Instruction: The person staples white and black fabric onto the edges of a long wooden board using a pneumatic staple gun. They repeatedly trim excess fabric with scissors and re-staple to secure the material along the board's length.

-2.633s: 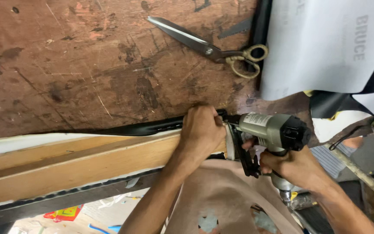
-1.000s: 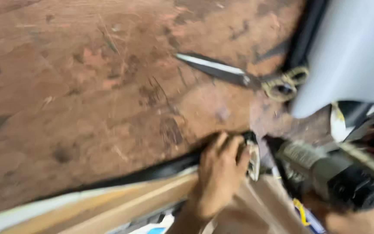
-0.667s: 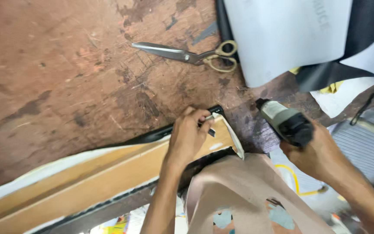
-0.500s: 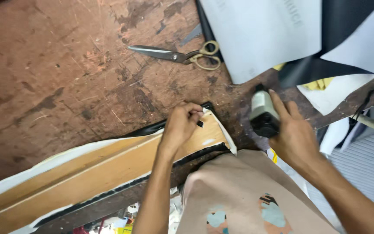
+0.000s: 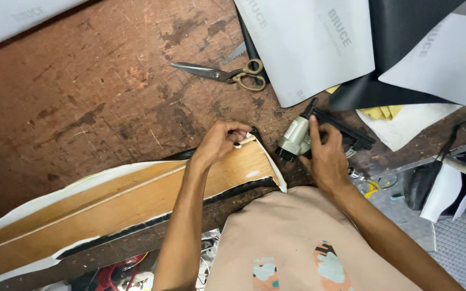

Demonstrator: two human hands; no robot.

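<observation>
The wooden board (image 5: 136,196), wrapped in black-and-white covering (image 5: 268,164), lies across the near edge of the worn workbench (image 5: 82,97); the left hand (image 5: 218,144) pinches the covering's folded corner at the board's far end. The right hand (image 5: 327,156) is closed over the staple gun (image 5: 303,134) resting just beside that corner. I judge the fold could spring loose if the pinch eases, and a fingertip sits near where the gun's nose would fire; no container shows
</observation>
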